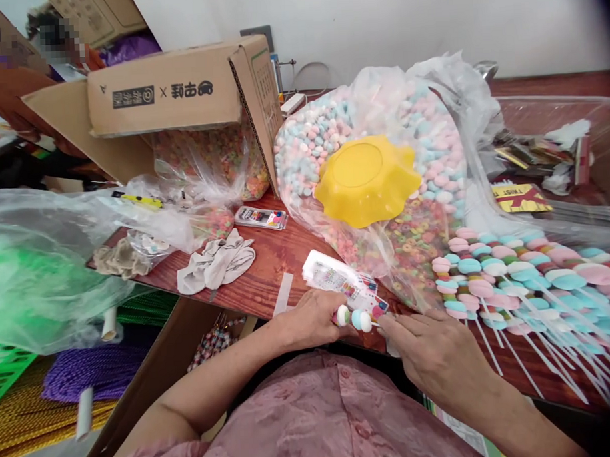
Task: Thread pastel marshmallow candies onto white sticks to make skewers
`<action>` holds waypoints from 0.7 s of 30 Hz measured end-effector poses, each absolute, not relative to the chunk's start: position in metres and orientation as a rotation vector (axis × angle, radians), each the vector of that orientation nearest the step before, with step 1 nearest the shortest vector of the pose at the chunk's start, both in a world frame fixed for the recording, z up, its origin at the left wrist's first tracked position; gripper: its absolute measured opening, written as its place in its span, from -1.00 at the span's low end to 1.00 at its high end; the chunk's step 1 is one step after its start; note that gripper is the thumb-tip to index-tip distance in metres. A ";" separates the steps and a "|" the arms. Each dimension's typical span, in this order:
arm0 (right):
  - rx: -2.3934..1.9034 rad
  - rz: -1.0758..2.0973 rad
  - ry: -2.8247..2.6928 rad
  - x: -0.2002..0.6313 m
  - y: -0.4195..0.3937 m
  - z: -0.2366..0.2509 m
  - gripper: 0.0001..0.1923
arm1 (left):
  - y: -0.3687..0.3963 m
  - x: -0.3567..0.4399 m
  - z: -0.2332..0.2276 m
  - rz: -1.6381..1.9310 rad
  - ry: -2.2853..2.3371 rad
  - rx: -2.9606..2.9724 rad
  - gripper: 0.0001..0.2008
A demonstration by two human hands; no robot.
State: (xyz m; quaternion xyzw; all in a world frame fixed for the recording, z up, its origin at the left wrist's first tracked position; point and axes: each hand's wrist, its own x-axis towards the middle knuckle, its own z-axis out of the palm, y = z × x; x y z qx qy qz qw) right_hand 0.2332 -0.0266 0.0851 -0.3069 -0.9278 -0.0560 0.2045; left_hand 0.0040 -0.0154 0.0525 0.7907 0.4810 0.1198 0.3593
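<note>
left hand (311, 319) and right hand (432, 354) pinch a candy stick (357, 319) between fingertips; bag (383, 179) holds candies under a bowl (366, 180).

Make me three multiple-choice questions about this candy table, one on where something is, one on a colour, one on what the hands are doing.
1. Where does the bowl rest?
A. On the big clear bag of candy
B. Inside the cardboard box
C. On the floor

2. What colour is the bowl?
A. Green
B. Yellow
C. Purple

3. What are the hands doing?
A. Both lie flat and empty
B. The left hand and right hand meet on a candy stick
C. Both lift the box

Answers:
1 A, the bowl sits upside down on the bulging bag.
2 B, it is plain yellow.
3 B, fingers of both hands pinch a stick with white and blue pieces near the table edge.
</note>
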 end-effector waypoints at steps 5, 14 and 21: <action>-0.861 -0.183 -2.548 0.238 -0.026 0.081 -0.69 | -0.016 -0.005 0.048 0.360 1.297 2.037 -0.59; -0.909 0.136 -2.612 0.234 -0.028 0.065 -0.69 | -0.018 -0.005 0.052 0.146 1.363 2.141 -0.90; -1.003 0.232 -2.518 0.230 -0.028 0.054 -0.68 | -0.019 0.004 0.047 0.059 1.380 2.144 -0.76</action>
